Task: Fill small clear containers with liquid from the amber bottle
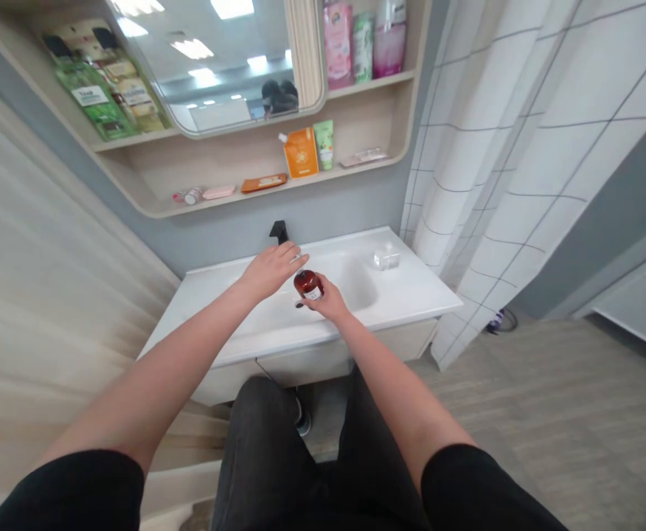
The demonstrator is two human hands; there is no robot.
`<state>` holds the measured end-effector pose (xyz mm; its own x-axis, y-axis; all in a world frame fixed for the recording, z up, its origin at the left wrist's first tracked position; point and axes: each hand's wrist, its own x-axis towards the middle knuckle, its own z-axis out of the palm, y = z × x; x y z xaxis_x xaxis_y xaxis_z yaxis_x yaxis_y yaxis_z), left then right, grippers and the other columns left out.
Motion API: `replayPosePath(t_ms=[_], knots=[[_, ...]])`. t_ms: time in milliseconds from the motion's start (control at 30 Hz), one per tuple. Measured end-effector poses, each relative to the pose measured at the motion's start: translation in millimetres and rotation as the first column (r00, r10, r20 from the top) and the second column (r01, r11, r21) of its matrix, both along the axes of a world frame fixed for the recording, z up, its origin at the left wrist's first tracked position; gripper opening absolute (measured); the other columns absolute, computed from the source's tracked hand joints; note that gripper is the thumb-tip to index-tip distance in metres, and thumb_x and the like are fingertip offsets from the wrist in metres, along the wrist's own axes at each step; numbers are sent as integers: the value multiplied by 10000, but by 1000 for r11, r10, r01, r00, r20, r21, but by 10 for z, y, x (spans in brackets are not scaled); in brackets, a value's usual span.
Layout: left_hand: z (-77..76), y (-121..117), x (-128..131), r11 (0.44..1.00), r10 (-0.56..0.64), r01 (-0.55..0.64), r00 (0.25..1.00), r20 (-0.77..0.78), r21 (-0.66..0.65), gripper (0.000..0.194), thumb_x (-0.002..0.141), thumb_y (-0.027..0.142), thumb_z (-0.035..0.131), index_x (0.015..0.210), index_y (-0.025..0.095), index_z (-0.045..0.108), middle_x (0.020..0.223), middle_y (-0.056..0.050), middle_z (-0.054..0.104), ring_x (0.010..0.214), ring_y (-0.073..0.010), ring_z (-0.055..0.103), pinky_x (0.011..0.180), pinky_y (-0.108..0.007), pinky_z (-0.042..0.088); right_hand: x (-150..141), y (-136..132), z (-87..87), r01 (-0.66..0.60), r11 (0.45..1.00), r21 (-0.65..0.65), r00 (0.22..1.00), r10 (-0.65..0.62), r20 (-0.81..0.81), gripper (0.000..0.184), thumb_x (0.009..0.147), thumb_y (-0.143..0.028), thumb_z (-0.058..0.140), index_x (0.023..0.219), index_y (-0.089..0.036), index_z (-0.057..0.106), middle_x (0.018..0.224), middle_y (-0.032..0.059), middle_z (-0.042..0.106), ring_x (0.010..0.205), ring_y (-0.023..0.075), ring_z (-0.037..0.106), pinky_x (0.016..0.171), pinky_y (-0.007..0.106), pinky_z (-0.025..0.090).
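Over the white sink, my right hand (pixel 330 299) is wrapped around the side of a dark amber bottle (pixel 305 281) with a white label. The bottle is tilted, its neck pointing up toward the faucet. My left hand (pixel 272 271) is at the bottle's neck, fingers bent and close together around its pale top. That top is mostly hidden by the fingers. Just behind my left hand stands a black faucet (pixel 279 231). Beneath the bottle lies the sink basin (pixel 356 284), its dark drain partly visible.
A clear box (pixel 386 257) sits on the counter's right side. Above, a shelf unit (pixel 356 173) holds an orange pouch (pixel 301 153), a green tube (pixel 324 144) and several bottles around a mirror (pixel 223 59). Curtains hang left and right; a checked curtain (pixel 483 221) borders the sink.
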<state>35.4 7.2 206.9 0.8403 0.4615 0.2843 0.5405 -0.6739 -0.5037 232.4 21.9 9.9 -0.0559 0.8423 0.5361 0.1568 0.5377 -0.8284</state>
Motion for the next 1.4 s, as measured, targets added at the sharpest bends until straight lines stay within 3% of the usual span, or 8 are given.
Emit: replayPosePath(t_ms=[500,1400], knots=[[123,-6,99,997,-57,63,992,-117,50,515,1024,87,520,1516,167,647,1452,-203,689,1447,-345,563,1073,-484,518,18,-32,28,-17,1000,-13,1000,16,-23,852,724,-420,953,1481,-217,618,1385,110,756,1250,346,729,1159,533,583],[239,-86,223,991,-122,130,978,-171,33,460,1001,66,590,1434,180,693,1425,-193,714,1424,-317,605,1065,-447,512,10,-64,69,-5,999,-37,999,3,-33,888,708,-436,963,1494,-222,610,1434,120,741,1312,366,706,1184,548,573]])
